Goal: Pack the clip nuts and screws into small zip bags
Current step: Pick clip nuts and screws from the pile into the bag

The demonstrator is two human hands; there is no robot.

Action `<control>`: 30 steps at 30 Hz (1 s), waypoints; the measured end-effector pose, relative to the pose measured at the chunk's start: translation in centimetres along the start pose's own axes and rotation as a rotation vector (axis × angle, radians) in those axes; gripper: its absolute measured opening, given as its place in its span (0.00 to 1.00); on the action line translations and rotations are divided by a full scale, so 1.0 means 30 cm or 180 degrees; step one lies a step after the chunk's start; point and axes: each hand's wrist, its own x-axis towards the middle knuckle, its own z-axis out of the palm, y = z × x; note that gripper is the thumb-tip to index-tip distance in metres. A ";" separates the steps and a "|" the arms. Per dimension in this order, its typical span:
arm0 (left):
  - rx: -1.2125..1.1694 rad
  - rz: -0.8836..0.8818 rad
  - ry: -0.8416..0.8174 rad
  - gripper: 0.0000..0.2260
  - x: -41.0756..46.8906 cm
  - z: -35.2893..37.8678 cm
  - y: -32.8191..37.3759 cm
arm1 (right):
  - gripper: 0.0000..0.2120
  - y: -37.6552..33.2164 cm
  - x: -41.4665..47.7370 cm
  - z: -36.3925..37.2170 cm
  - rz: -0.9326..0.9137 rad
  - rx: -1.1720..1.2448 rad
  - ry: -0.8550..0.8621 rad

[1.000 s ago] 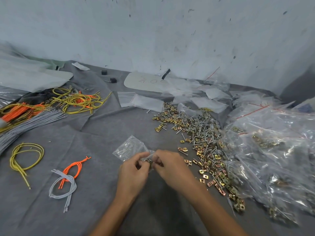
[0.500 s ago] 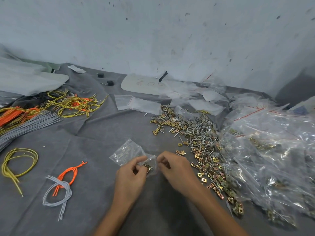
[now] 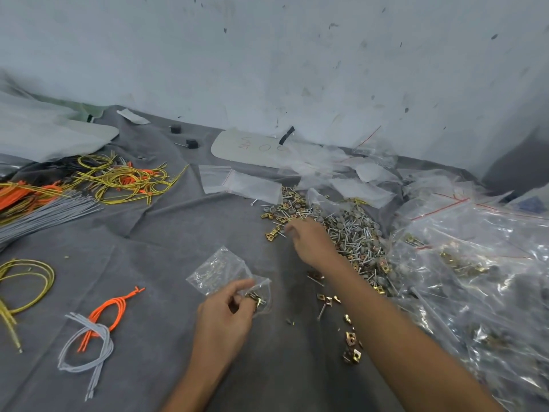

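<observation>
My left hand (image 3: 227, 315) pinches the mouth of a small clear zip bag (image 3: 221, 270) lying on the grey cloth; a few gold clip nuts (image 3: 258, 298) sit at its opening. My right hand (image 3: 310, 240) is stretched out over the near edge of the loose pile of gold clip nuts and silver screws (image 3: 347, 230), fingers curled down over the parts. Whether it holds any piece is hidden under the fingers. A trail of stray clip nuts (image 3: 352, 341) lies along my right forearm.
Filled zip bags (image 3: 481, 263) are heaped at the right. Empty bags (image 3: 237, 182) lie behind the pile. Yellow, orange and grey wire bundles (image 3: 118, 176) cover the left, with a small orange-and-grey bundle (image 3: 95, 325) near me. A wall stands behind.
My right hand left the bag's mouth and reached up and right to the pile of parts. My left hand stayed on the bag.
</observation>
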 end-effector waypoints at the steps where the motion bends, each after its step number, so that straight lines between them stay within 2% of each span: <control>1: -0.0038 -0.0014 -0.0001 0.19 0.001 0.001 -0.001 | 0.12 -0.001 0.023 0.005 -0.0006 -0.0083 -0.0042; 5: -0.0048 0.0011 0.0004 0.19 0.004 0.002 -0.004 | 0.13 -0.010 0.072 0.027 0.0067 -0.0328 -0.0228; 12: -0.0015 -0.0010 0.0045 0.18 -0.002 -0.003 0.008 | 0.06 -0.008 0.097 0.027 0.0020 -0.0477 -0.0248; 16: -0.0061 -0.0124 -0.0029 0.20 -0.009 -0.005 0.011 | 0.08 -0.006 0.114 0.028 -0.0045 -0.0638 -0.0253; 21: -0.0099 -0.0144 -0.0065 0.20 -0.005 -0.001 0.016 | 0.02 -0.008 0.174 0.000 0.0003 -0.0062 0.0037; 25: -0.0043 -0.0142 -0.0085 0.17 -0.001 0.000 0.020 | 0.15 -0.023 0.252 -0.003 -0.0117 0.0233 0.0004; 30: -0.0011 -0.0186 -0.0098 0.17 0.002 -0.002 0.019 | 0.16 -0.047 0.343 0.041 -0.0354 -0.0248 -0.0280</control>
